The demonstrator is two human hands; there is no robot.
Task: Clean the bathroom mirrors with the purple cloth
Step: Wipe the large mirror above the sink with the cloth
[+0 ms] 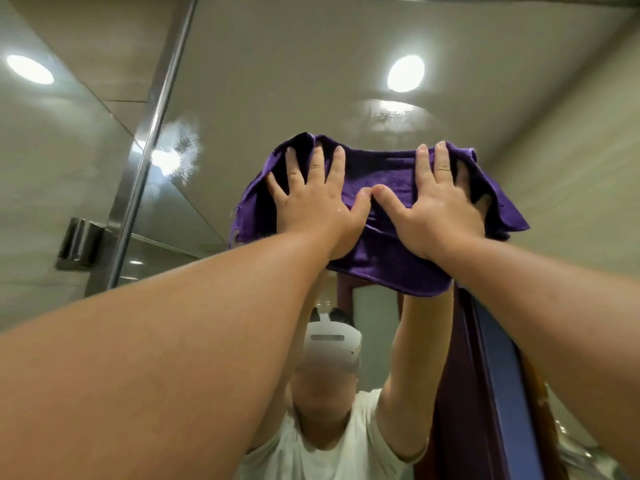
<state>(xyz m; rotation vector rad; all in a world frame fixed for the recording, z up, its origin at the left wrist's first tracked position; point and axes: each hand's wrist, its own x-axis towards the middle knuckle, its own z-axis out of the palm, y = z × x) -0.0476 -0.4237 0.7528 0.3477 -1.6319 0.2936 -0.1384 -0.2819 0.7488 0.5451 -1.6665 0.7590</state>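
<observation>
A purple cloth [381, 168] is spread flat against the upper part of the bathroom mirror [277, 81]. My left hand [318, 202] presses on the cloth's left half with fingers spread wide. On the right half lies my right hand [436, 206], palm flat, thumb nearly touching the left thumb. Both arms reach up and forward. The lower edge of the cloth hangs loose below my wrists. Reflected in the glass below are my raised arms, a white shirt and a white headset.
A metal strip [156, 133] runs upward at the left, dividing the mirror from a neighbouring panel, with a metal bracket [79, 242] beside it. Wet smears [183, 154] show near the strip. Ceiling lights [405, 73] reflect above. A dark door frame [485, 358] shows at lower right.
</observation>
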